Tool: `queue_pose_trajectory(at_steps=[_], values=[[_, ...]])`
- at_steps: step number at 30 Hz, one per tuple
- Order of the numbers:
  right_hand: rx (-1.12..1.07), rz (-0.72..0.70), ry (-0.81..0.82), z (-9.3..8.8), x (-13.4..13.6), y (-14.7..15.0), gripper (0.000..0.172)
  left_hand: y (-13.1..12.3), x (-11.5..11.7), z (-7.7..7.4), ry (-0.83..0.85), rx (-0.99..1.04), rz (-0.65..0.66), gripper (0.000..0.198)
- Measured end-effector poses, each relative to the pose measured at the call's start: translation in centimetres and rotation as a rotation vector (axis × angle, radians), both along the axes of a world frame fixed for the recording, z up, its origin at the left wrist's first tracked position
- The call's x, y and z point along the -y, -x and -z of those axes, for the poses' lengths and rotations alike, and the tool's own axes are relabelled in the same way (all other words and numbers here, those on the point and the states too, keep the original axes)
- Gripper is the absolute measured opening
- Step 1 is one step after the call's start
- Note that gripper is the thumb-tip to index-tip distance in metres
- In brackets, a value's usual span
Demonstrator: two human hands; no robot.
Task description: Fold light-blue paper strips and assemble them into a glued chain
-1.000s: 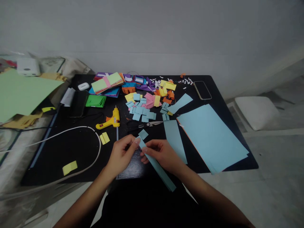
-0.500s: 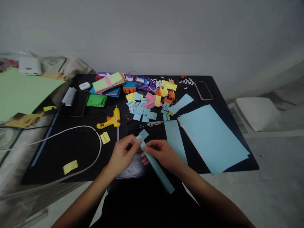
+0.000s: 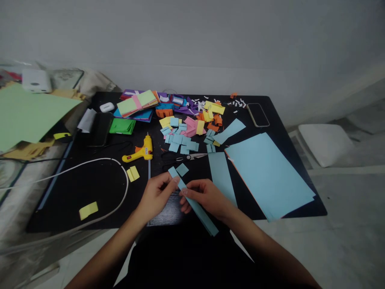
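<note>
A long folded light blue paper strip [image 3: 200,212] slants between my hands, its lower end over my lap. My left hand [image 3: 158,193] pinches it near the upper end, thumb on top. Just below, my right hand [image 3: 204,196] grips the same strip between thumb and fingers. A small blue paper square [image 3: 182,169] lies on the table just beyond the strip's upper end. Behind it are scissors [image 3: 197,156] and a pile of small blue paper pieces [image 3: 180,140]. A wide blue strip [image 3: 221,176] lies beside my right hand.
On the black table [image 3: 99,180] are a yellow glue gun [image 3: 141,151], a white cable [image 3: 125,192], blue sheets [image 3: 267,176], a phone [image 3: 258,115], stacked coloured papers [image 3: 138,104] and white scraps. A white stool [image 3: 325,144] stands at the right.
The strip has shifted slightly up and left, so more of its upper end shows past my left hand. Its lower end has risen a little. Both hands keep their hold.
</note>
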State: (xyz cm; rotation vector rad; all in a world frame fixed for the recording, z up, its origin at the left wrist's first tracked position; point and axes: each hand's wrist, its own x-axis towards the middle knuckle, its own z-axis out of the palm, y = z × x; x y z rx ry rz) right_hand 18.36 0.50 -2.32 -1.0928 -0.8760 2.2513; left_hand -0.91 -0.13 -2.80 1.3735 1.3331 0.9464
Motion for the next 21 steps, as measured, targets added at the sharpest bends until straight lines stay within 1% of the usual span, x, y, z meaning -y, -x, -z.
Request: queue_pose_trajectory(at_steps=[4,6,8,13,21], values=[[0.006,-0.034,-0.002,-0.1,0.2,-0.5,0.047,0.7,-0.4,0.1,-0.004,0.012,-0.097,0.039],[0.009,-0.051,-0.005,0.0,0.3,-0.7,0.045,0.8,-0.4,0.3,0.0,0.025,-0.118,0.04],[0.007,-0.058,0.0,0.1,0.4,-0.8,0.045,0.5,-0.1,0.5,0.017,0.036,-0.095,0.041],[-0.022,-0.065,0.023,0.4,0.5,-0.6,0.048,-0.1,0.8,0.7,0.072,0.08,0.027,0.041],[-0.029,-0.064,-0.018,0.6,0.4,-0.8,0.046,-0.2,0.7,0.6,0.069,0.094,-0.01,0.041]])
